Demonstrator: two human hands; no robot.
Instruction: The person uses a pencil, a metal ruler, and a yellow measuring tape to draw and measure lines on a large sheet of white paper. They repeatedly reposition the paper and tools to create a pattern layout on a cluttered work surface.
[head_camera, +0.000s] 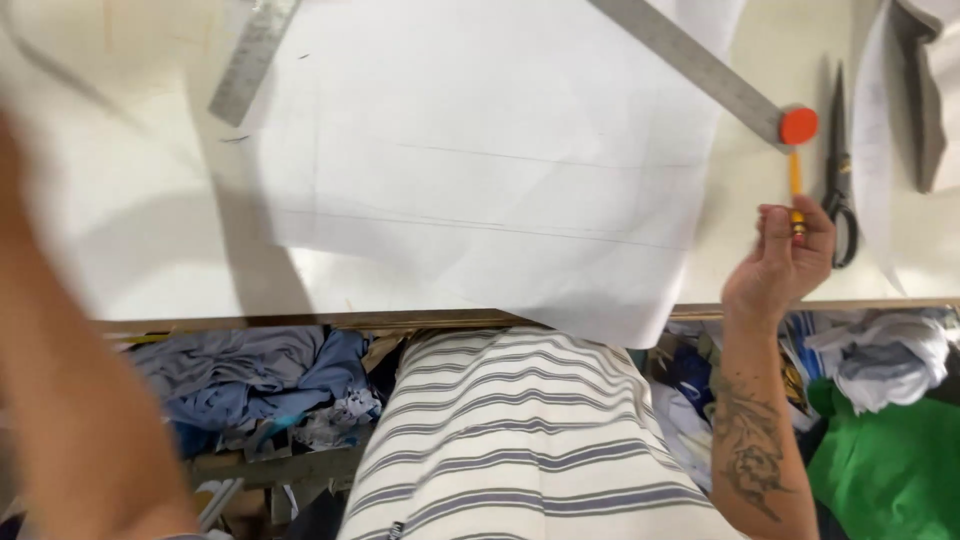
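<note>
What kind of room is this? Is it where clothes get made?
Probably a sewing or pattern-making workshop. A big paper sheet with drawn lines lies on the table, beside metal rulers and black scissors, with fabric heaps underneath.

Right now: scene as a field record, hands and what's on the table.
right hand: raised at the table edge, grips an orange pencil
left hand: out of view; blurred forearm at the frame's left
paper sheet: white, faint lines, overhangs the table edge
steel ruler: top left
second ruler: diagonal, orange disc at its end
scissors: black, right of the pencil
</note>
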